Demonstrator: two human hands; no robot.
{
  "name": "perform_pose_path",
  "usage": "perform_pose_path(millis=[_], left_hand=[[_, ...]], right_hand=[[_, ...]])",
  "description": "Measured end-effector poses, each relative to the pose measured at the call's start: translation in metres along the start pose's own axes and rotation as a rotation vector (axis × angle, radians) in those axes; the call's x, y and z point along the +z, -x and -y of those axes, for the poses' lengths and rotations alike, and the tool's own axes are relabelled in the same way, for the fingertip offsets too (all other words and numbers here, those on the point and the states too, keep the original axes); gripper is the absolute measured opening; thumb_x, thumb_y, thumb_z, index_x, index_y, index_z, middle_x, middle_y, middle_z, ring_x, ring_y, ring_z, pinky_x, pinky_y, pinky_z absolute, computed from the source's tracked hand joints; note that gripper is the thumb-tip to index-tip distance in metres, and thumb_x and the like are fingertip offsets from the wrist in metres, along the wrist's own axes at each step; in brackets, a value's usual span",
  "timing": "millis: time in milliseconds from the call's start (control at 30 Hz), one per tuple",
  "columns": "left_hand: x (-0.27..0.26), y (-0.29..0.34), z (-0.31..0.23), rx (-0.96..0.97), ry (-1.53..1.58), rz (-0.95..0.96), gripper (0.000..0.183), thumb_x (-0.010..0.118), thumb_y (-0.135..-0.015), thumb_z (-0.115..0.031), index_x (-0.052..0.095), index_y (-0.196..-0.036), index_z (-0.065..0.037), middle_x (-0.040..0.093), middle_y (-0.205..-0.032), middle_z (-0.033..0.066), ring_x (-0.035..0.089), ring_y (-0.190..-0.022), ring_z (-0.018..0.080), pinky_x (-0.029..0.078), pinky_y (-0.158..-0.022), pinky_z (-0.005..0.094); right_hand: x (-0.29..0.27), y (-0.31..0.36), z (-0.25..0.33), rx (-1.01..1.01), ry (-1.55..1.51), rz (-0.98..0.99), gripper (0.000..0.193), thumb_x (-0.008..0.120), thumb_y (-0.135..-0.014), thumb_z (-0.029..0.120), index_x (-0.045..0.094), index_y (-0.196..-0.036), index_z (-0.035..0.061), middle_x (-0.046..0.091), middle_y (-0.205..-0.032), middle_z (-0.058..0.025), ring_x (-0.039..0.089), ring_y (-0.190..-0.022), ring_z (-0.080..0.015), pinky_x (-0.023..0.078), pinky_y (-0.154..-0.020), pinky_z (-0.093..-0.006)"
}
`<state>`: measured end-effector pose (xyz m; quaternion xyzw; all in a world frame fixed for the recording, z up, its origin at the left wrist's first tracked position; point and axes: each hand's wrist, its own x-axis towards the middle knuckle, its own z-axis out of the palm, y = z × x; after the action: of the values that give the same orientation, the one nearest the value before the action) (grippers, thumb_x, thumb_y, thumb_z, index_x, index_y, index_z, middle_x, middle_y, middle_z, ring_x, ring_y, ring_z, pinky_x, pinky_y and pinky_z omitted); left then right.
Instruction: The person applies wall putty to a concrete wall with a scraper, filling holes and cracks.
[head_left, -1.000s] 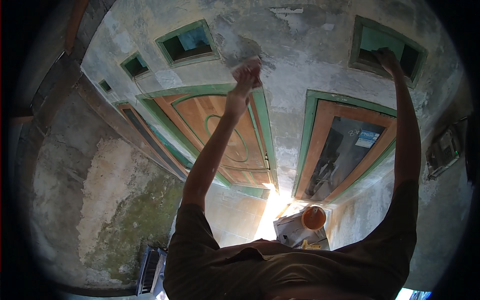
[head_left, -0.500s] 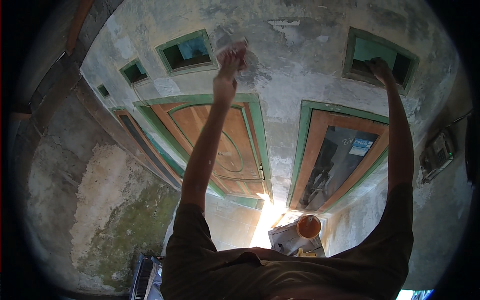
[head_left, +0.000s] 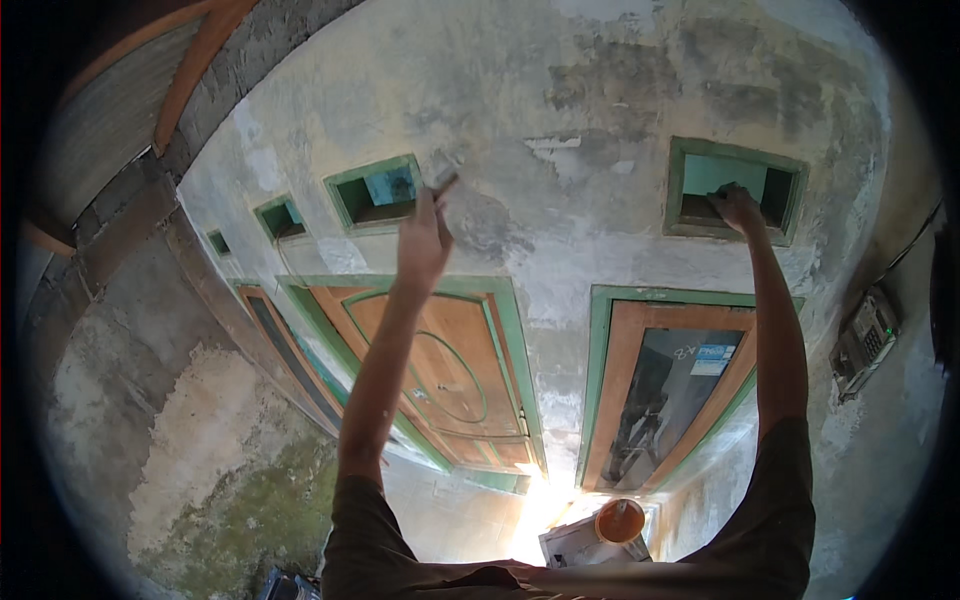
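My left hand (head_left: 424,248) is raised to the weathered plaster wall (head_left: 560,235), beside a small green-framed opening (head_left: 345,205). Its fingers are closed on a flat reddish-brown piece (head_left: 446,184), seen almost edge-on; its exact kind is not clear. Patchy grey and whitish plaster surrounds it. Over on the right, my right hand (head_left: 738,208) reaches up into another green-framed opening (head_left: 694,228) and grips its lower edge, with the fingertips partly hidden inside.
Below are a wooden door (head_left: 460,370) and a glazed wooden panel (head_left: 665,400), both green-framed. An orange bucket (head_left: 620,521) stands on a grey surface (head_left: 568,546) beneath me. An electric meter (head_left: 866,338) hangs at right. Mossy wall (head_left: 235,510) is at left.
The view has tilted upward, so the wall and openings sit lower. My left hand has shifted toward the left opening, and its flat piece has turned edge-on. My right hand keeps its grip.
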<state>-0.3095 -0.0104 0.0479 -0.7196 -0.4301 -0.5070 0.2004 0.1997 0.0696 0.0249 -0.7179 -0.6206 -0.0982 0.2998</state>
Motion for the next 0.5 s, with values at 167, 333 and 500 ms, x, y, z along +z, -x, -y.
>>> perform_pose_path(millis=[167, 333, 500], left_hand=[[-0.025, -0.090, -0.004, 0.227, 0.019, -0.134, 0.035, 0.044, -0.083, 0.003, 0.043, -0.117, -0.004, 0.061, -0.091, 0.0240, 0.060, -0.077, 0.0392, 0.049, -0.058, 0.0437], [-0.025, -0.132, -0.011, 0.409, -0.153, -0.218, 0.063, 0.047, -0.067, 0.015, 0.047, -0.124, -0.013, 0.059, -0.109, 0.0136, 0.061, -0.087, 0.0338, 0.053, -0.073, 0.0403], [-0.017, -0.158, -0.004, 0.433, -0.192, -0.250, 0.066, 0.050, -0.066, 0.015, 0.046, -0.125, -0.014, 0.058, -0.113, 0.0099, 0.060, -0.089, 0.0327, 0.053, -0.073, 0.0400]], right_hand=[[0.007, -0.008, -0.002, 0.010, 0.013, -0.013, 0.048, 0.052, -0.079, 0.046, 0.061, -0.101, 0.0049, 0.057, -0.110, -0.0168, 0.051, -0.107, -0.0323, 0.040, -0.092, -0.0413], [0.007, -0.006, -0.002, 0.042, 0.000, 0.002, 0.047, 0.053, -0.079, 0.046, 0.059, -0.102, 0.0052, 0.058, -0.108, -0.0155, 0.050, -0.108, -0.0312, 0.040, -0.092, -0.0410], [0.004, -0.001, -0.001, -0.004, 0.011, -0.076, 0.039, 0.057, -0.080, 0.041, 0.063, -0.097, 0.0062, 0.059, -0.105, -0.0156, 0.054, -0.100, -0.0324, 0.043, -0.087, -0.0406]])
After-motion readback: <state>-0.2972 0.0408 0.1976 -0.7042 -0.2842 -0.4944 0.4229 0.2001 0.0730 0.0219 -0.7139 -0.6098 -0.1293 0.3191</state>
